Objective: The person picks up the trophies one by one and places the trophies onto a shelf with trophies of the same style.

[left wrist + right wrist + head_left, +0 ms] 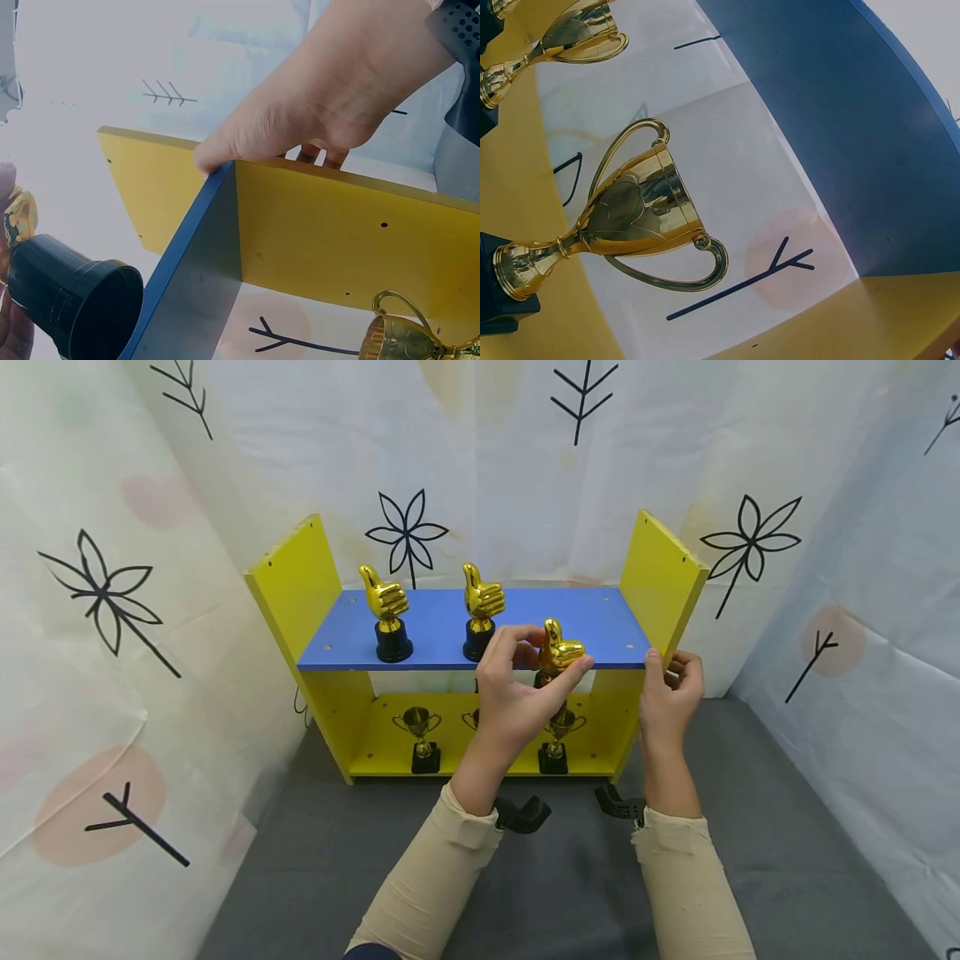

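My left hand [510, 693] pinches a gold thumbs-up trophy [561, 653] between thumb and fingers, at the front edge of the blue shelf board [438, 618]. In the left wrist view the hollow underside of its black base [105, 315] shows beside that board. My right hand [670, 693] grips the front edge of the right yellow side panel [666, 568], thumb in front and fingers round the outside. Two more thumbs-up trophies stand upright on the blue board, one on the left [387, 610] and one near the middle [482, 606].
Gold cup trophies stand on the yellow lower shelf [386, 760]: one at left [423, 731], one at right [555, 735], and a middle one mostly behind my left hand. The unit stands on a grey surface [315, 860], with printed white cloth [510, 510] behind and beside it.
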A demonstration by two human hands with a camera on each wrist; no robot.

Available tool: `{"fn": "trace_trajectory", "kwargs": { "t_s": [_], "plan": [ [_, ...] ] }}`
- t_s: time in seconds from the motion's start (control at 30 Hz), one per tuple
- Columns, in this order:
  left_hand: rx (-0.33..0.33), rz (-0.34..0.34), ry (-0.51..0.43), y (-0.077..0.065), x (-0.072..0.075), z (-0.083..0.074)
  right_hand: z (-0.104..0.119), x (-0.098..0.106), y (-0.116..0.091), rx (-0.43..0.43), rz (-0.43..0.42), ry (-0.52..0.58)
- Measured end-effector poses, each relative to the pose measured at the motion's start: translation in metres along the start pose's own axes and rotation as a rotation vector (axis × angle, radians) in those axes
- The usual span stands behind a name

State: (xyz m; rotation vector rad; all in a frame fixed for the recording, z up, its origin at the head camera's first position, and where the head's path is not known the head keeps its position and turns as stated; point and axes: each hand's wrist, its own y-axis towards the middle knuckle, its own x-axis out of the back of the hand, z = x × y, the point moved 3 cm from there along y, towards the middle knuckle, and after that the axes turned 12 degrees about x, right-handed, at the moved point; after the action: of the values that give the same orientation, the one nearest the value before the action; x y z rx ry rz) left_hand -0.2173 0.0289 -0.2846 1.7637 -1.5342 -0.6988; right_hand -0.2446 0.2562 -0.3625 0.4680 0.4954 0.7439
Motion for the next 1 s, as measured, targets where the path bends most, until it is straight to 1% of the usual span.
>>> {"fn": "trace_trajectory", "kwargs": {
  "t_s": [0.17, 0.33, 0.67, 1.0],
  "plan": [
    [0.006, 0.008, -0.011, 0.003, 0.000, -0.001, 0.001, -0.001, -0.001, -0.013, 0.003, -0.011],
    [0.019, 0.001, 0.003, 0.006, -0.002, -0.001, 0.000, -0.002, -0.001, -0.023, 0.004, -0.018],
    [0.001, -0.007, -0.005, 0.013, -0.007, -0.001, 0.002, -0.002, -0.001, -0.014, 0.003, -0.006],
    [0.017, -0.006, 0.002, 0.017, -0.010, 0.002, 0.002, -0.002, -0.002, -0.008, 0.000, -0.005]
  ]
}}
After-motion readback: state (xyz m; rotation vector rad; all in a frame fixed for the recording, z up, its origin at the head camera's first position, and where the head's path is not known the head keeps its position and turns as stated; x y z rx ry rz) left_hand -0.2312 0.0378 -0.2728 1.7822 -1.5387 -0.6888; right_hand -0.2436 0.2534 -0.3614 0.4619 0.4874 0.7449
